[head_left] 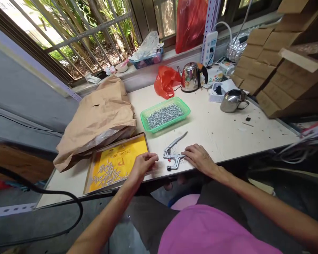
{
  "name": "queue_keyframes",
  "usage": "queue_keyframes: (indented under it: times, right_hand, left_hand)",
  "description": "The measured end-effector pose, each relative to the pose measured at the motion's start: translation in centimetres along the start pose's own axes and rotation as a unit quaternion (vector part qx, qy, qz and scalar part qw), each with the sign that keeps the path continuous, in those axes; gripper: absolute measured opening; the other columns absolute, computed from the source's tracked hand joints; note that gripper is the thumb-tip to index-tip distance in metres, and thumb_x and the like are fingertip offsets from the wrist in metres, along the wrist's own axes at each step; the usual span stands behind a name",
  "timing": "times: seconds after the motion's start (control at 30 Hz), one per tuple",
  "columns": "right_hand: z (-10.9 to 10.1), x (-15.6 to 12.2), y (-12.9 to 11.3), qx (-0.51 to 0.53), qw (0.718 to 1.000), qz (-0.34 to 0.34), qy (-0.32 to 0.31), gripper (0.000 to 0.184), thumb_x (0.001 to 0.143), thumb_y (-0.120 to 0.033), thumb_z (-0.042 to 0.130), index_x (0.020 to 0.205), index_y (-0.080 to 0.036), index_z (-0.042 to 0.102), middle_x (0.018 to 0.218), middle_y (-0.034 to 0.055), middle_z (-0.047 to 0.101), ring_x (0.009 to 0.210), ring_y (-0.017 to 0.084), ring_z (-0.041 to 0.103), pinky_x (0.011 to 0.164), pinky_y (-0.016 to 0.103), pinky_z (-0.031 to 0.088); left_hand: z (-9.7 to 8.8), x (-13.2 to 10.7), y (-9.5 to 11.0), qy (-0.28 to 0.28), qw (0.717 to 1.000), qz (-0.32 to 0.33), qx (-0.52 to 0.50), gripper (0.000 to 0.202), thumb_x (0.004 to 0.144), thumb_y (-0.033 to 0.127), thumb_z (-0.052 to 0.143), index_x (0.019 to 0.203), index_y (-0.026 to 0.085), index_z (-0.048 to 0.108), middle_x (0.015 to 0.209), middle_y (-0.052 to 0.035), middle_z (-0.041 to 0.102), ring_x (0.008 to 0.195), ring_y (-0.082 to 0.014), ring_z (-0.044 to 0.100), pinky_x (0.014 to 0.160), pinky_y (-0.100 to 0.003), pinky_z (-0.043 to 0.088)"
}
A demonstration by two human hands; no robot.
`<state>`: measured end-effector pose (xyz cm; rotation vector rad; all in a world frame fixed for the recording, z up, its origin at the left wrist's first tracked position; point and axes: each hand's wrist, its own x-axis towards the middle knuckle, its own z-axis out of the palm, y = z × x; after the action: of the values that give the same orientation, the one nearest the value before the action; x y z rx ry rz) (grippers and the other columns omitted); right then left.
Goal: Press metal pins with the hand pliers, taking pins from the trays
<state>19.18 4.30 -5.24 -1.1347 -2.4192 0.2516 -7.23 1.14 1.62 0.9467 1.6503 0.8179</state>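
Note:
My left hand (143, 164) rests at the table's front edge, fingers curled together, just right of a shallow yellow-lined box (116, 163) holding several small metal pieces (108, 173). Whether it pinches anything is hidden. My right hand (199, 157) lies flat on the table with fingers stretched toward the head of a metal hand press plier (174, 153), touching or nearly touching it. The plier's handles point away to the upper right. A green plastic tray (186, 109) full of small silver metal parts (164, 115) sits behind the plier.
A crumpled brown paper sack (100, 116) lies at the left. At the back stand a red plastic bag (164, 82), a steel kettle (190, 76) and a steel jug (231, 100). Stacked cardboard boxes (281, 60) fill the right. A black cable (55, 194) loops at lower left.

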Motion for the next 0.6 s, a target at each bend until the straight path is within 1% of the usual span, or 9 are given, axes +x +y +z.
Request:
queue_keyframes:
  times: [0.07,0.1,0.17,0.27,0.33,0.47,0.6]
  right_hand:
    - [0.0,0.0,0.0,-0.003,1.0,0.002,0.002,0.02,0.094,-0.027,0.052,0.103,-0.021,0.069,0.102,0.0074,0.065,0.096,0.022,0.05,0.083,0.035,0.037]
    - [0.0,0.0,0.0,-0.004,1.0,0.002,0.003,0.02,0.094,-0.027,0.052,0.104,-0.021,0.069,0.102,0.0072,0.065,0.097,0.022,0.05,0.084,0.035,0.037]
    - [0.0,0.0,0.0,-0.005,1.0,0.003,0.004,0.021,0.094,-0.027,0.052,0.105,-0.022,0.069,0.103,0.0071,0.065,0.098,0.022,0.05,0.085,0.035,0.037]
    - [0.0,0.0,0.0,-0.005,1.0,0.005,0.005,0.022,0.095,-0.028,0.052,0.107,-0.022,0.069,0.104,0.0074,0.065,0.099,0.022,0.05,0.086,0.035,0.036]
    - [-0.1,0.0,0.1,-0.005,1.0,0.008,0.003,0.022,0.094,-0.029,0.052,0.107,-0.022,0.069,0.104,0.0075,0.065,0.099,0.022,0.05,0.086,0.035,0.036]
    - [-0.2,0.1,0.1,-0.003,1.0,0.01,-0.004,0.023,0.094,-0.029,0.052,0.108,-0.022,0.069,0.105,0.0079,0.064,0.1,0.022,0.049,0.087,0.035,0.036]
    - [-0.2,0.0,0.3,0.004,1.0,0.01,-0.008,0.024,0.095,-0.03,0.051,0.108,-0.022,0.069,0.105,0.0078,0.064,0.101,0.022,0.049,0.088,0.036,0.036]
  left_hand:
    - [2.2,-0.5,-0.6,-0.024,0.999,-0.016,-0.015,0.042,0.057,0.044,0.08,0.078,0.011,0.066,0.059,0.0002,0.06,0.047,-0.0083,0.051,0.044,-0.02,0.041]
    - [3.0,-0.5,-1.0,-0.028,0.999,-0.021,-0.009,0.042,0.056,0.045,0.08,0.075,0.01,0.066,0.053,0.0021,0.057,0.043,-0.0069,0.047,0.041,-0.019,0.037]
    - [3.8,-0.1,-1.5,-0.034,0.999,-0.032,0.014,0.04,0.057,0.045,0.08,0.071,0.01,0.065,0.047,0.0041,0.052,0.038,-0.0052,0.042,0.038,-0.018,0.031]
    - [4.0,0.7,-1.6,-0.056,0.996,-0.051,0.043,0.037,0.06,0.044,0.079,0.065,0.011,0.063,0.043,0.0048,0.05,0.035,-0.0041,0.038,0.036,-0.018,0.027]
    - [4.0,1.1,-1.4,-0.07,0.994,-0.069,0.056,0.034,0.063,0.042,0.078,0.066,0.011,0.063,0.041,0.0053,0.049,0.034,-0.0041,0.037,0.036,-0.018,0.026]
    - [4.3,1.3,-1.0,-0.068,0.99,-0.097,0.074,0.026,0.066,0.033,0.077,0.068,0.01,0.065,0.039,0.0057,0.048,0.034,-0.0047,0.037,0.036,-0.018,0.027]
    - [4.5,1.6,-0.8,-0.083,0.984,-0.118,0.107,0.024,0.067,0.031,0.077,0.068,0.01,0.065,0.037,0.006,0.047,0.033,-0.0049,0.037,0.037,-0.019,0.027]
